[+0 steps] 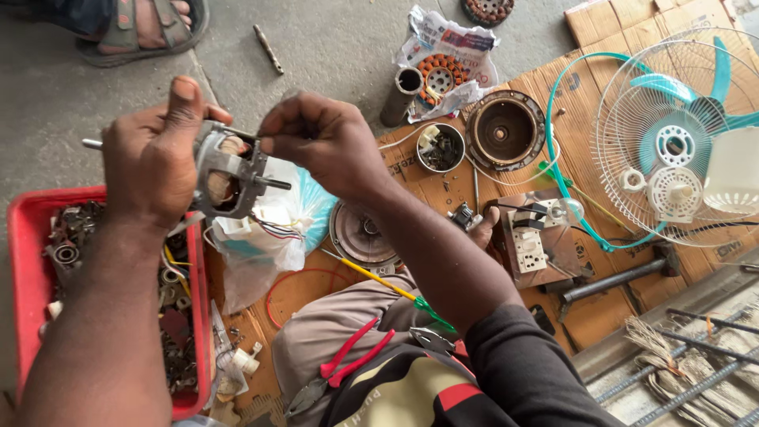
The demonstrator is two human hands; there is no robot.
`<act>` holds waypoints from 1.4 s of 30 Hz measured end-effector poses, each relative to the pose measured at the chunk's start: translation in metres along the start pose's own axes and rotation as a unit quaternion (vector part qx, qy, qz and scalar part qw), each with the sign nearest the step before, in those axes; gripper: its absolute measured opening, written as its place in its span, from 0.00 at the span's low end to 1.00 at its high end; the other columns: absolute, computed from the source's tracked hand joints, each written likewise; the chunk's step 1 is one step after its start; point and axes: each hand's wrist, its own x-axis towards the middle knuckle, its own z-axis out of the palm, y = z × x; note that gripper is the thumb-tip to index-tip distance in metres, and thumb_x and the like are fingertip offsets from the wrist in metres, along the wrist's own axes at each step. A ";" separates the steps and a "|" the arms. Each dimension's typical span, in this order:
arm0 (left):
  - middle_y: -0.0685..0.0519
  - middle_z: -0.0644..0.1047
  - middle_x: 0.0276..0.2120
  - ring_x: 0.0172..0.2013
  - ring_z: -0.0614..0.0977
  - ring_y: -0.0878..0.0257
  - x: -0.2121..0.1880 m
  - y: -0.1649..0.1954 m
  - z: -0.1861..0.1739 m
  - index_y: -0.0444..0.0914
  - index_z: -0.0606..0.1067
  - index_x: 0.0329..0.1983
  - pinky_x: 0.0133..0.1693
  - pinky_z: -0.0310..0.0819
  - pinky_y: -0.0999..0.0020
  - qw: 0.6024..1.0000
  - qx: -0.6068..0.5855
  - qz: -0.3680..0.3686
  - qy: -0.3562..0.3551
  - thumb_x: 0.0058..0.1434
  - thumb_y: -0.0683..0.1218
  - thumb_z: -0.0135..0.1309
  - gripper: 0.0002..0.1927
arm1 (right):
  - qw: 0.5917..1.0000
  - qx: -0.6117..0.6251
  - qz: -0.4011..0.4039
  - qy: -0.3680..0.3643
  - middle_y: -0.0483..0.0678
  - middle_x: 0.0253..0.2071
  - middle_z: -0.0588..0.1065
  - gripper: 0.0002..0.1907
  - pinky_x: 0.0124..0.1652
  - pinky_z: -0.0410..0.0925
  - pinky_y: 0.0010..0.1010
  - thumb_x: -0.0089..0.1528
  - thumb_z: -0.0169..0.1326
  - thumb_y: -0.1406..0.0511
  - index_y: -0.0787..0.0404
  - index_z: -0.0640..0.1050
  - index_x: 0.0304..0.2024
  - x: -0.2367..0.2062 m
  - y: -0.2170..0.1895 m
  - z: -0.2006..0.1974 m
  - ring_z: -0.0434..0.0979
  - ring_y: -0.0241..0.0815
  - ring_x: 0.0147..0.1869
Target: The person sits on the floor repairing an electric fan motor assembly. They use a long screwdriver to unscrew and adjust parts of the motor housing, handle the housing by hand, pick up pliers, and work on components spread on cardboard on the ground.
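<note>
My left hand grips a small grey electric motor with a steel shaft sticking out both sides, held up in front of me. My right hand is pinched shut on something small at the motor's top edge; what it holds is too small to tell. Coloured wires hang from the motor toward a white plastic bag below. Red-handled pliers lie on my lap.
A red tray of bearings and metal parts sits at left. On cardboard lie a round motor housing, a small bowl, a copper stator, a switch box and a teal fan with guard. Another person's sandalled foot rests at top left.
</note>
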 end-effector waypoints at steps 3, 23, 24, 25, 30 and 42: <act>0.55 0.81 0.27 0.31 0.80 0.68 0.001 -0.001 0.001 0.38 0.83 0.38 0.34 0.72 0.68 0.998 0.057 0.004 0.019 0.74 0.69 0.45 0.32 | 1.000 0.005 0.023 0.009 0.42 0.38 0.80 0.08 0.45 0.74 0.24 0.61 0.64 0.75 0.66 0.80 0.42 0.004 -0.002 -0.001 0.78 0.30 0.43; 0.56 0.73 0.20 0.28 0.75 0.68 0.003 0.000 0.008 0.39 0.84 0.40 0.33 0.68 0.65 0.997 0.061 0.017 0.044 0.75 0.68 0.44 0.32 | 0.991 0.086 0.094 0.033 0.47 0.37 0.80 0.08 0.41 0.76 0.28 0.59 0.64 0.75 0.67 0.79 0.40 0.020 0.002 0.008 0.81 0.36 0.40; 0.55 0.72 0.19 0.28 0.74 0.67 0.004 -0.001 0.009 0.39 0.85 0.40 0.32 0.67 0.64 0.995 0.082 0.021 0.051 0.75 0.68 0.44 0.32 | 0.991 0.102 0.084 0.025 0.47 0.37 0.80 0.08 0.42 0.77 0.28 0.59 0.64 0.75 0.67 0.79 0.41 0.019 0.001 0.008 0.81 0.36 0.40; 0.54 0.71 0.19 0.27 0.73 0.66 0.003 -0.003 0.010 0.39 0.85 0.40 0.32 0.66 0.63 0.993 0.103 0.018 0.056 0.75 0.68 0.43 0.32 | 0.989 0.120 0.081 0.018 0.47 0.38 0.80 0.09 0.44 0.77 0.28 0.60 0.63 0.74 0.67 0.79 0.42 0.018 0.001 0.008 0.82 0.36 0.41; 0.56 0.74 0.20 0.27 0.76 0.66 0.000 -0.005 0.012 0.40 0.85 0.40 0.32 0.67 0.64 0.991 0.110 0.058 0.056 0.75 0.69 0.42 0.33 | 0.995 0.021 0.021 0.091 0.46 0.34 0.80 0.09 0.37 0.75 0.25 0.61 0.63 0.72 0.65 0.76 0.40 0.020 0.004 0.022 0.82 0.33 0.37; 0.57 0.78 0.28 0.31 0.76 0.69 -0.016 -0.045 0.009 0.37 0.83 0.40 0.35 0.68 0.68 0.994 0.030 0.097 0.032 0.77 0.58 0.50 0.22 | 0.886 -0.423 0.100 0.161 0.50 0.30 0.79 0.03 0.31 0.71 0.34 0.67 0.57 0.71 0.64 0.80 0.38 -0.074 0.043 -0.151 0.78 0.38 0.32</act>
